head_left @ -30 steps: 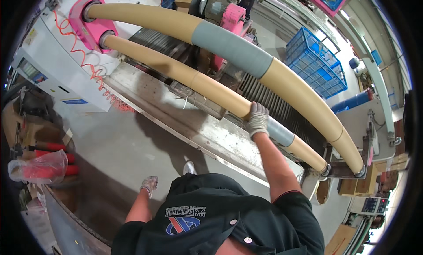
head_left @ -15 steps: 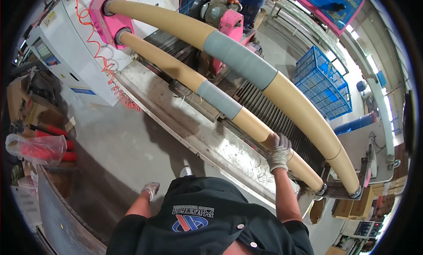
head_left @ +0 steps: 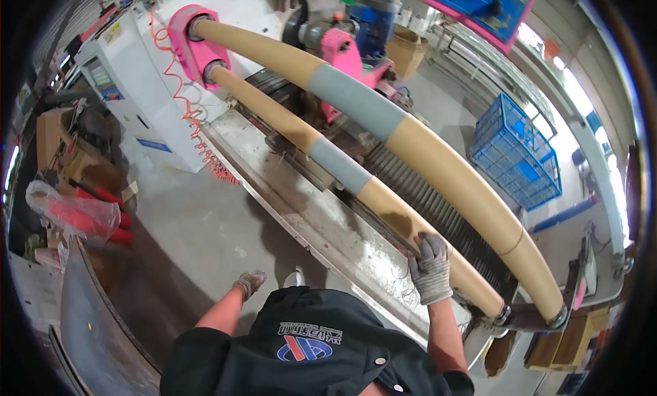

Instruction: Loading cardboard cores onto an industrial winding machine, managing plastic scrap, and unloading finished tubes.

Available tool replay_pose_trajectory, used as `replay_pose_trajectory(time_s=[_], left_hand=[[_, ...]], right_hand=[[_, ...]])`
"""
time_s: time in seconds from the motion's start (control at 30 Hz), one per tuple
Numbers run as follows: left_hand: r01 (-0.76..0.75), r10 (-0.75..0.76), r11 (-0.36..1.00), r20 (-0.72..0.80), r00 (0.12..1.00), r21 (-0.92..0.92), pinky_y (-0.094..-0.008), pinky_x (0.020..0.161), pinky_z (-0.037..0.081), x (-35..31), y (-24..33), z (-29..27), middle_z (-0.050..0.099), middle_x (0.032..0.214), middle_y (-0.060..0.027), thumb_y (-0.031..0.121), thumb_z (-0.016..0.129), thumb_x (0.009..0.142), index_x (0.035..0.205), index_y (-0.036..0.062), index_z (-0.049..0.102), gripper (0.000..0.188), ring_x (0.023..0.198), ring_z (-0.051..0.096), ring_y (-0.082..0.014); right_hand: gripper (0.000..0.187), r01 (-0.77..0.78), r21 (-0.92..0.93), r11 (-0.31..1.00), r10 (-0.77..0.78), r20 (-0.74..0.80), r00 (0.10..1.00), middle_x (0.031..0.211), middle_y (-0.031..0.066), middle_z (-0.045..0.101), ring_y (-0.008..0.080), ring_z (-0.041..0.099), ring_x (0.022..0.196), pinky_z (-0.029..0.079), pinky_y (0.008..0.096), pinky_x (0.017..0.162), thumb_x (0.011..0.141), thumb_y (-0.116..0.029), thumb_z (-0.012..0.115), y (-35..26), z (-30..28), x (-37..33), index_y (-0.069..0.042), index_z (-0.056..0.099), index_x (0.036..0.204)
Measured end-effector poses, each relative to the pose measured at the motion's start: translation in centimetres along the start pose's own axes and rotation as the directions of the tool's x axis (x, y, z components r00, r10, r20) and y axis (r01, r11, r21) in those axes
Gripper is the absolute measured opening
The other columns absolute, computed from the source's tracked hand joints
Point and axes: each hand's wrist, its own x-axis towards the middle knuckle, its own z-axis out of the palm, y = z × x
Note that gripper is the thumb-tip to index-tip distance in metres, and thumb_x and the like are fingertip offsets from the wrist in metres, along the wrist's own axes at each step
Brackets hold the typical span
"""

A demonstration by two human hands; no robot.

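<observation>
Two long tan rollers with grey middle bands run side by side from a pink end housing [head_left: 183, 43] at far left to a bracket at near right. My right hand [head_left: 431, 262], in a pale knit glove with grey fingers, rests on the nearer roller [head_left: 390, 208] right of its grey band. Its fingers lie bent over the near side, thumb apart; the fingertips are partly hard to make out. The farther roller [head_left: 455, 170], which is thicker, is untouched. My left hand [head_left: 250, 284], gloved alike, hangs low beside my body with loose fingers and nothing visible in it.
A pale metal machine ledge [head_left: 308, 225] lies between me and the rollers. A coiled orange hose [head_left: 209, 153] hangs by a white cabinet [head_left: 147, 115]. Beyond stand a blue crate [head_left: 513, 153] and a pink-framed motor [head_left: 341, 54]. Red bagged items [head_left: 82, 214] lie left, above a curved metal sheet [head_left: 102, 314].
My right hand has shifted slightly toward me on the nearer roller, its fingers more bent. My left hand has swung a little forward. The whole view has shifted slightly.
</observation>
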Motion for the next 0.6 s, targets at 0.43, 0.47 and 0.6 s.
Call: replay_pose_trajectory(time_s=[0.43,0.47,0.6], left_hand=[[0.231,-0.233,0.972,-0.067,0.97,-0.035,-0.0363,0.055,0.042,-3.7,-6.1,2.4,0.055,0.063,-0.0086,0.026,0.044,0.075,0.064,0.0071,0.055,0.024,0.056,0.051,-0.0206],[0.206,-0.206,0.979,-0.056,0.977,-0.007,-0.037,0.055,0.042,-3.0,-9.5,2.9,0.054,0.061,-0.0085,0.027,0.044,0.074,0.065,0.0068,0.056,0.026,0.056,0.051,-0.0211],[0.04,-0.111,0.9,0.141,0.984,0.435,-0.0381,0.063,0.043,-5.0,-6.8,2.2,0.061,0.07,-0.0117,0.028,0.044,0.072,0.073,0.0068,0.06,0.027,0.067,0.057,-0.0245]], right_hand=[[0.075,-0.14,-0.437,0.888,0.024,-0.26,0.965,0.112,0.0102,0.048,0.0262,0.044,0.107,0.032,0.0435,0.097,0.053,-0.037,0.075,2.8,-8.8,10.3,-0.01,0.046,0.117],[0.075,-0.127,-0.387,0.913,0.035,-0.237,0.971,0.112,0.0098,0.048,0.0257,0.044,0.107,0.032,0.0428,0.096,0.054,-0.038,0.075,2.3,-9.2,11.0,-0.01,0.046,0.117],[0.075,-0.109,-0.414,0.904,-0.004,-0.261,0.965,0.112,0.0087,0.048,0.0243,0.044,0.108,0.032,0.0416,0.096,0.054,-0.035,0.076,1.6,-8.2,10.7,-0.009,0.044,0.117]])
